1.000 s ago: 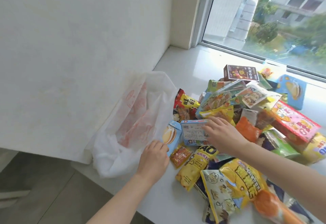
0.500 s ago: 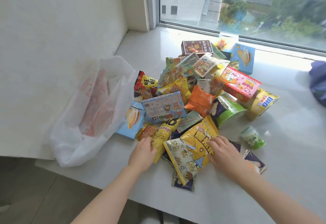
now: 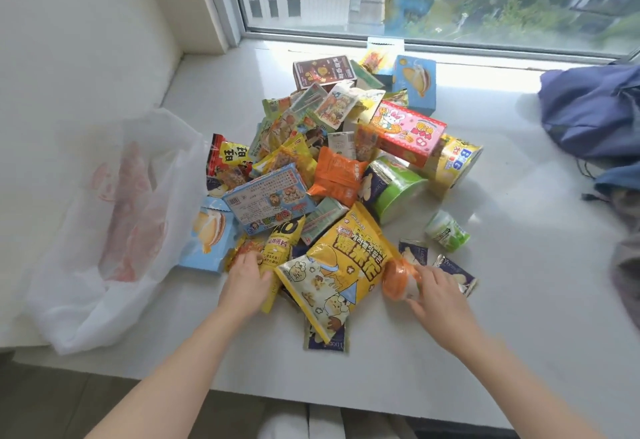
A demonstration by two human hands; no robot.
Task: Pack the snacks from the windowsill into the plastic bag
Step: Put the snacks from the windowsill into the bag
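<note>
Left hand [image 3: 247, 279]: curled over the slim yellow packet [image 3: 277, 253].
Right hand [image 3: 437, 296]: fingers wrapped round the orange packet [image 3: 396, 279].
Plastic bag [image 3: 114, 217]: slumped left of the snack pile [image 3: 332, 161], touching it.
My plan: I'd lift both packets clear, then feed them into the bag's mouth singly.

Bare left forearm [image 3: 173, 369], bare right forearm [image 3: 512, 383]

A heap of mixed snack packets [image 3: 346, 179] was piled at the middle of the white stone windowsill [image 3: 519, 300]; a white plastic bag [image 3: 104, 231] was laid to its left, crumpled blue cloth [image 3: 588, 109] to its right.
</note>
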